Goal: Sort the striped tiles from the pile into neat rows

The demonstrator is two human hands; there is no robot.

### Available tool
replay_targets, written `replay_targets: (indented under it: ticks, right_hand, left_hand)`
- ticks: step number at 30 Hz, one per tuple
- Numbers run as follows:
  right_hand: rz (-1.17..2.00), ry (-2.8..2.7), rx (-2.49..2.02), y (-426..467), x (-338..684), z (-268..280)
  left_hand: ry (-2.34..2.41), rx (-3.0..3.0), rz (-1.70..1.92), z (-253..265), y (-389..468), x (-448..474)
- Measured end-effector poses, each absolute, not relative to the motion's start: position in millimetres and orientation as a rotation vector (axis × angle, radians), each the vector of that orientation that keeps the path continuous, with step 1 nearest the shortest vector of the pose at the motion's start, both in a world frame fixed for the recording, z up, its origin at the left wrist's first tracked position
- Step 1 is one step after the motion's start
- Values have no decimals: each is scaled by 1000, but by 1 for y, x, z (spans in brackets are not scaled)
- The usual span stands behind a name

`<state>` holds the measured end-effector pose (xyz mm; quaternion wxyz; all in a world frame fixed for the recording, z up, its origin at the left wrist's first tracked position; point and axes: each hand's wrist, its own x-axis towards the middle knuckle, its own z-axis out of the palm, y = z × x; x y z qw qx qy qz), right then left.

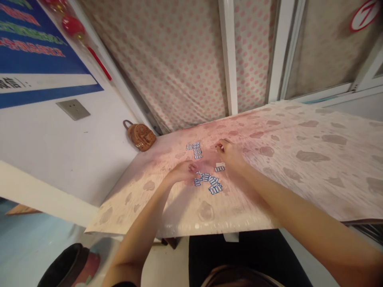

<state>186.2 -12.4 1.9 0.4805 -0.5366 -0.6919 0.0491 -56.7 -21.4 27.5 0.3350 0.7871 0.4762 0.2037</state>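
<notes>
Two bare hands are over one table (206, 211). The left hand (181, 172) has its fingers (192, 167) bent and drawn in to a narrow gap; whether they hold a piece cannot be told. The right hand (231, 153) has its fingers (220, 145) curled with the tips close together, and again it cannot be told whether something is pinched there.

The small blue-and-white pieces lie in three lots. One tidy block (197, 151) sits just beyond the left fingers and to the left of the right ones. One loose, curving heap (214, 181) starts just beside the left fingertips and spreads rightward, on the near side of both hands. Within these two lots the pieces are too small to count surely. The third lot, one small strip (220, 169), lies between the heap and the right fingers, with one white slip (220, 164) at its far edge.

One brown backpack-shaped bag (141, 137) stands well apart, beyond the left fingers and to their left.
</notes>
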Motion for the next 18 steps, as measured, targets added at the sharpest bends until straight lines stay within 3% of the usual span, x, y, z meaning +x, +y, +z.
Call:
replay_targets:
  ticks: [5,12,18]
  right_hand:
    - [134,-1690,-1314,-12,186,1]
    - [223,-1737,-1241,-13,182,0]
    - [649,-1747,-1018,-15,168,-7]
  left_hand:
    - [1219,2035,417,6,-6,-60]
    - [1119,1981,533,14,2,-61]
    - [1010,1738,931,26,11,-34]
